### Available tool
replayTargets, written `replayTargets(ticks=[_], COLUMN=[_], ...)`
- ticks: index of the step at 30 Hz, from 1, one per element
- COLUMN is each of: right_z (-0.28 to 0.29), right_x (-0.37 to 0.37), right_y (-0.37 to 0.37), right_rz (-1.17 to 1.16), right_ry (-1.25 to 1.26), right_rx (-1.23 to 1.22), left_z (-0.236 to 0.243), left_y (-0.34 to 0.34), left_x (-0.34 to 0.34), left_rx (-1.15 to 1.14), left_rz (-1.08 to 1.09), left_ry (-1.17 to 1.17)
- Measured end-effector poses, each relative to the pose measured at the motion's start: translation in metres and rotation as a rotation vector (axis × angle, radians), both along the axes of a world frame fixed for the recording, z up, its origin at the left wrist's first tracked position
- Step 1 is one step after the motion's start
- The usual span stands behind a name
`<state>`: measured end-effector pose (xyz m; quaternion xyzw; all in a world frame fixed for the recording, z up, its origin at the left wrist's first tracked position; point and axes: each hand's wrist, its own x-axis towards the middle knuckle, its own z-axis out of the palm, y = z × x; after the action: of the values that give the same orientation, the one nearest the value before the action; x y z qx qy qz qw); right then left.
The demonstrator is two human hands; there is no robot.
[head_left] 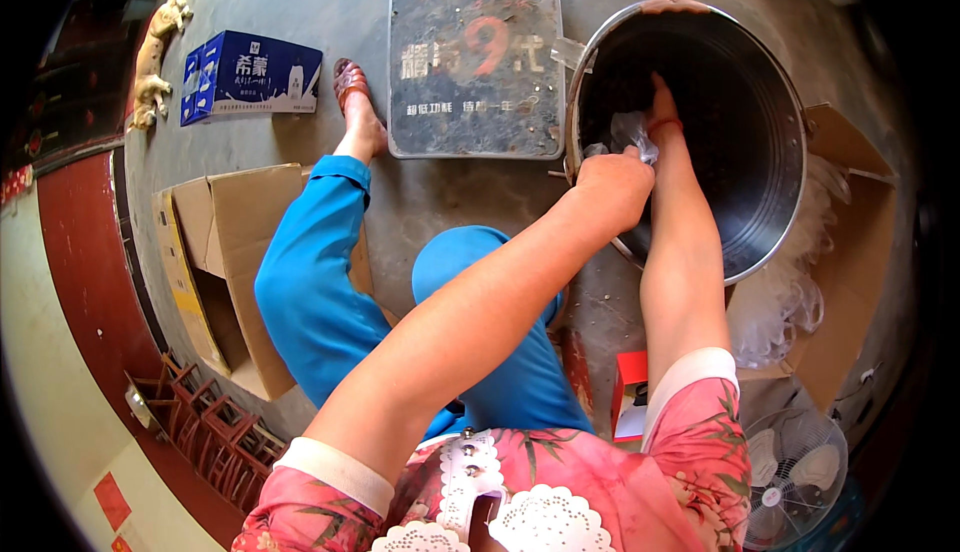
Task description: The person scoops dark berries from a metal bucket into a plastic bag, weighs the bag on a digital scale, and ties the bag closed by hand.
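Observation:
My left hand [612,180] is closed on a crumpled clear plastic bag [632,130] at the near left rim of a large dark metal bucket [755,192]. My right arm reaches past it down into the bucket, with a red band at the wrist. My right hand [660,102] is deep inside over dark contents; its fingertips are in shadow, and I cannot make out what, if anything, they hold. A grimy square board [470,72] with printed markings lies just left of the bucket.
An open cardboard box [250,262] and blue carton [255,77] are at left, with a lying dog [150,72] beyond. Wooden stools [210,422] stand lower left. At right are a cardboard box [850,282] of clear bags [775,322] and a fan [790,472]. My bent legs span the middle.

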<state>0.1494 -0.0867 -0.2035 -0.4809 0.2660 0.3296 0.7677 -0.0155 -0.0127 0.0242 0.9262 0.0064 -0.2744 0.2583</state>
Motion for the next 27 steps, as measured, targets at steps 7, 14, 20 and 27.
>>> replayTargets(ticks=[7,14,20,27], right_z=[0.068,0.140,0.162,0.122], right_x=[-0.005,-0.022,-0.076,-0.033], right_y=[-0.011,-0.037,-0.021,-0.054], right_rz=[0.007,0.394,0.846,0.587], right_ry=[0.011,-0.028,-0.189,-0.211], right_rx=[0.303,0.119,-0.207,-0.501], left_z=[-0.018,-0.019,-0.011,-0.012], left_y=[0.001,0.004,0.007,0.004], left_x=[0.004,0.014,0.009,0.007], left_rx=[0.013,-0.066,-0.112,-0.013], left_rz=[0.206,0.456,0.434,0.332], left_ry=[-0.143,-0.261,-0.284,-0.256])
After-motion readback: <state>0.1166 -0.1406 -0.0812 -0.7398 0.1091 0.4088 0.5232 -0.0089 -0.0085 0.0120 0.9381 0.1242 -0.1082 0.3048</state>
